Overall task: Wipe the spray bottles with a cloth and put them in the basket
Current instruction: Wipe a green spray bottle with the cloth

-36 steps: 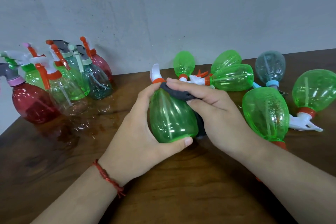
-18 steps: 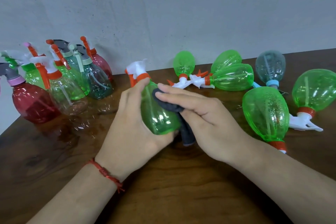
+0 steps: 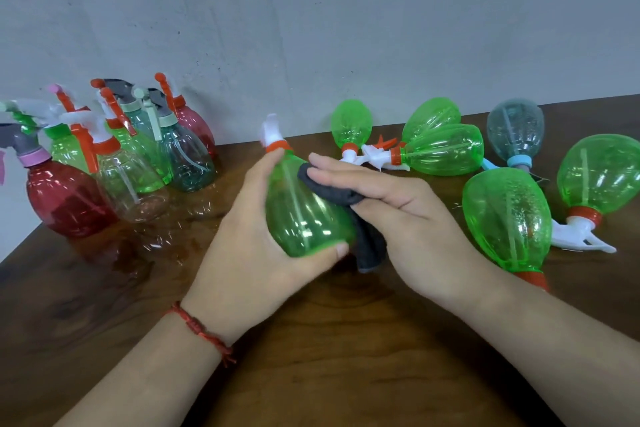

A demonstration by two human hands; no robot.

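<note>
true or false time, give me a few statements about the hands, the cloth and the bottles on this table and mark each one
1. The left hand grips a green spray bottle. True.
2. The right hand holds a white cloth against that bottle. False: the cloth is dark grey.
3. The bottles on the right lie on their sides on the table. True.
4. The bottles on the left are all tipped over. False: the left group stands upright.
5. A basket stands between the two groups. False: no basket is in view.
</note>
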